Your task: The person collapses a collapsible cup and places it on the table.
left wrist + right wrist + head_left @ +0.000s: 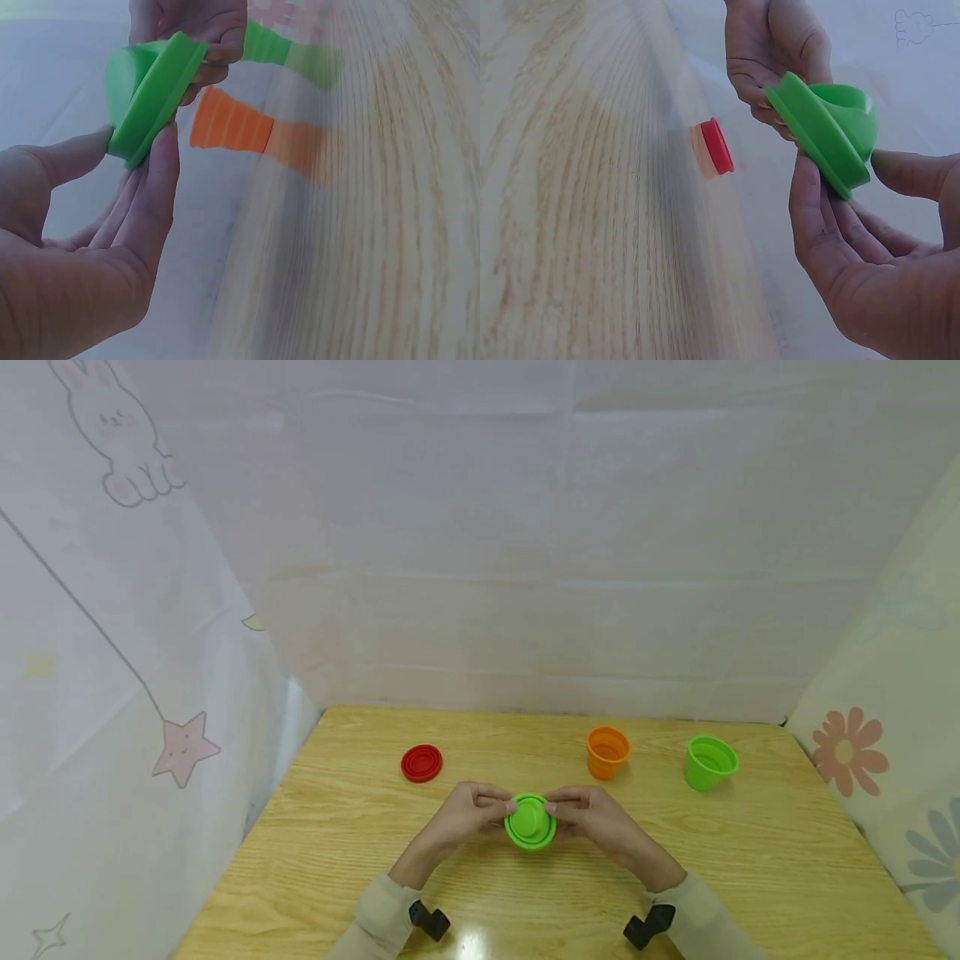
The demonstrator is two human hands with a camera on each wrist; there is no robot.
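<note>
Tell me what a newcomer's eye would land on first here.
Probably the bright green round piece, pinched in both hands above the table. Next, the orange cup and green cup standing farther back on the right, then the flat red disc lying back on the left.

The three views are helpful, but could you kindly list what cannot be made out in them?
- Head: the underside of the held cup, turned away from the camera.
- Head: detail on the black wrist devices, too small.
- Head: the rest of the sleeves, cut off by the bottom edge.
- Left wrist: the other green cup's rim, behind the right grip.
- Right wrist: part of the left grip, cut off by the top edge.
</note>
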